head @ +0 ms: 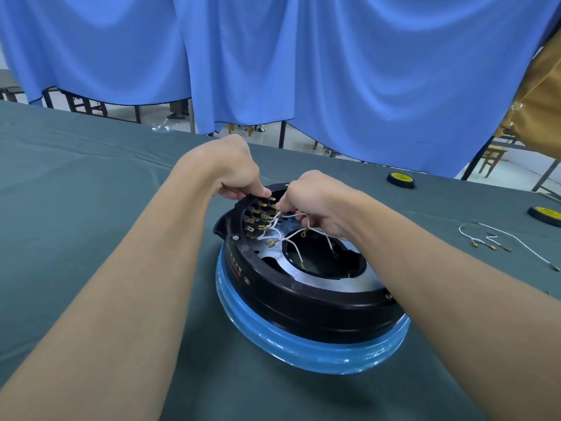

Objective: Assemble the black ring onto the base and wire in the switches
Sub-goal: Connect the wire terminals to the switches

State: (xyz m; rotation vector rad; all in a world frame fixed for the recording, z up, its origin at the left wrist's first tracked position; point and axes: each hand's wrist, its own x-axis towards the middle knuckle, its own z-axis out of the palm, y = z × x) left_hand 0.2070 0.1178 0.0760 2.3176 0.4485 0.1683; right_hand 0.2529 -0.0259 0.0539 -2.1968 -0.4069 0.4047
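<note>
The black ring (303, 302) already sits on the blue-wrapped base (303, 350), mid-surface (91, 177). Wiring looks partly done: several white wires (291, 235) reach the switch terminals (258, 214), while others dangle loose. The left hand (233, 171) has its fingers clamped on the ring's far rim. The right hand (315, 199) pinches one wire at the terminals.

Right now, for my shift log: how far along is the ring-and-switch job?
Done: the ring sits on the base. In hand: the left hand grips the ring's far edge, and the right hand pinches a wire at the switch terminals. Left: several wire ends hang unplugged over the plate, and spare wires lie on the table.
</note>
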